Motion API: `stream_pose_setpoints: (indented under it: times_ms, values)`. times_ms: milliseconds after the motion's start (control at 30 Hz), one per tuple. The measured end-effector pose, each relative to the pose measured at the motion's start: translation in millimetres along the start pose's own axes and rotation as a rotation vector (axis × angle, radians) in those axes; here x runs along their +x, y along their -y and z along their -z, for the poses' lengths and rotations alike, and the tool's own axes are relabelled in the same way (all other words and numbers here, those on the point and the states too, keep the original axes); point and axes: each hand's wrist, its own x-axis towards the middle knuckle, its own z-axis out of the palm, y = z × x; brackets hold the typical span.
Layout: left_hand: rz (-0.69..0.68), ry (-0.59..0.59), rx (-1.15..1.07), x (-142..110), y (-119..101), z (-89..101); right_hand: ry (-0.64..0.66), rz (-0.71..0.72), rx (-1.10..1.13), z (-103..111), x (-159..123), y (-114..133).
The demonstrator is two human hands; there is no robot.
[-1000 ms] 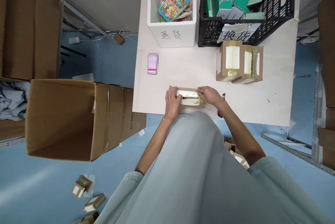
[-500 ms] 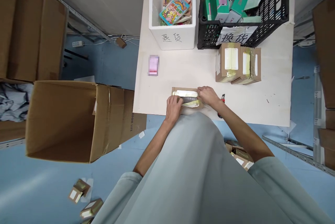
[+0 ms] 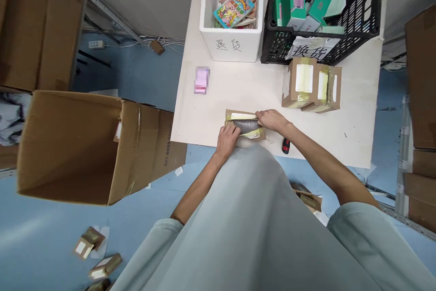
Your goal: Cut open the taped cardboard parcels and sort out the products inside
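A small cardboard box with yellowish tape lies near the table's front edge, its top flaps parted. Between the flaps shows something dark grey and shiny, perhaps wrapping; its kind is unclear. My left hand is closed on the box's near left flap. At the far right corner, my right hand pinches the other flap. A red and black utility knife lies just right of the box, partly under my right forearm.
Taped cardboard boxes stand before a black crate of green boxes. A white foam bin holds booklets. A pixelated pink item lies at the table's left. A large open carton stands left; small boxes lie on the floor.
The flaps have been pulled wider apart, so more of the dark grey contents shows. Both hands keep their hold. The view has shifted slightly, and more of the knife handle is uncovered.
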Motion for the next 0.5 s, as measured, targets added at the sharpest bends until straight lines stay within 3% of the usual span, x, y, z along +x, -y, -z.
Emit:
stream_pose_setpoints:
  times_ms: [133,367,500]
  values:
    - [-0.008,-0.012,-0.015,0,5,-9.2,-0.054,-0.026,0.01,-6,4,-3]
    - [-0.036,0.135,-0.033,-28,28,-22.9,-0.074,-0.262,0.121,-28,14,-36]
    - [-0.028,0.175,-0.055,-32,26,-20.5,-0.12,-0.36,0.253,-40,20,-35]
